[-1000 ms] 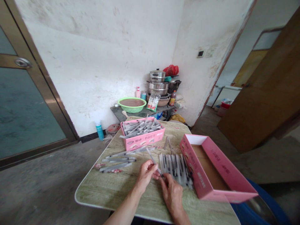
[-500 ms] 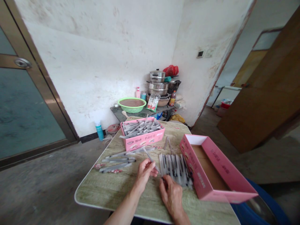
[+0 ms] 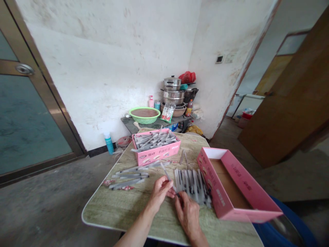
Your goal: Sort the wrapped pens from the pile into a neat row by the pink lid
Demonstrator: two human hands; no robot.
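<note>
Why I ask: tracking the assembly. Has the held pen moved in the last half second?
Yes. The pen in the left hand has swung slightly right, toward the row of pens, its lower end now meeting the right hand.

Pen (image 3: pixel 166 174) end behind right hand (image 3: pixel 189 212) (box (image 3: pixel 154 155) print illegible).

white Chinese print on pink box (image 3: pixel 156 153), too blurred to read

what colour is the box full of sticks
The box is pink, with white print on its front; the head view shows it best.
</note>
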